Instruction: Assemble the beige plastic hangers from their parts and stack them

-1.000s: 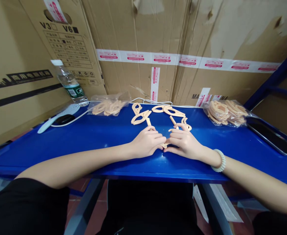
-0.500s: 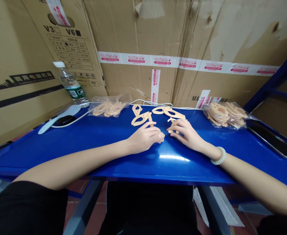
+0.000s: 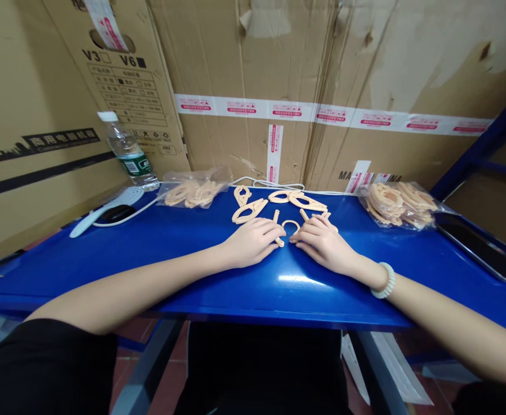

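My left hand [image 3: 253, 242] lies on the blue table [image 3: 149, 253] with its fingers curled round a thin peach plastic rod [image 3: 276, 218]. My right hand [image 3: 324, 245], with a white bead bracelet at the wrist, faces it, fingers pressed together on a small peach hook-shaped piece [image 3: 290, 224] between the two hands. More loose peach plastic parts [image 3: 253, 208] lie just beyond the fingertips, some partly hidden under my right fingers.
Bags of peach parts sit at back left [image 3: 195, 190] and back right [image 3: 400, 203]. A water bottle [image 3: 127, 153], a white handheld device [image 3: 106, 207] with a cable and a dark screen [image 3: 480, 245] rest at the table's sides. Cardboard boxes [image 3: 279, 69] wall the back.
Both hands slid a little away from me toward the loose parts. They have drawn slightly apart, and the hook-shaped piece now shows between the fingertips.
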`<state>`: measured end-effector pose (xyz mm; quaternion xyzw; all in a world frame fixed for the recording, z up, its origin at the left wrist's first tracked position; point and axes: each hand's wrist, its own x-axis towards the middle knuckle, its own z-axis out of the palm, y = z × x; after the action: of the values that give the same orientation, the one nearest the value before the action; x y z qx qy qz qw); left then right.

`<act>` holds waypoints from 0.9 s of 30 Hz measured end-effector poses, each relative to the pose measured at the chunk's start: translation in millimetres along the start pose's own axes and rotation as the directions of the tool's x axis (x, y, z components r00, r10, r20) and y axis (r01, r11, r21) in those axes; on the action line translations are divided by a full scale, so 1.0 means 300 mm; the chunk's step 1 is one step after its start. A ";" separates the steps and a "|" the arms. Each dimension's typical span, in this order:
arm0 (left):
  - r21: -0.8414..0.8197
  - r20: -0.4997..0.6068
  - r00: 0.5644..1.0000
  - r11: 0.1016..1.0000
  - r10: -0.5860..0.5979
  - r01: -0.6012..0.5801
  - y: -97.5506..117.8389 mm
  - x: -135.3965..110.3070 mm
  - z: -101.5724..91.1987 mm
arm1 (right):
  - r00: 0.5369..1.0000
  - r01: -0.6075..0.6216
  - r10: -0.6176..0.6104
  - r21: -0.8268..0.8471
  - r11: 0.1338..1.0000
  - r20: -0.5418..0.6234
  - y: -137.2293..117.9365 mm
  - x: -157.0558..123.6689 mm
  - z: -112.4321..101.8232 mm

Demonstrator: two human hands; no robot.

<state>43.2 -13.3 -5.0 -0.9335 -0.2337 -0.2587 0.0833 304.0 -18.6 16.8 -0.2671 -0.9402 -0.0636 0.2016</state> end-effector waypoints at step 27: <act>0.192 0.006 0.985 0.967 -0.172 0.168 0.024 -0.019 -0.002 | 0.879 -0.316 0.313 -0.053 0.947 0.359 0.210 -0.086 -0.158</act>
<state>42.1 -21.9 -7.6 -0.9007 -0.3374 -0.2307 0.1471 373.8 11.9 49.9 -0.4225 -0.9054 0.0239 0.0330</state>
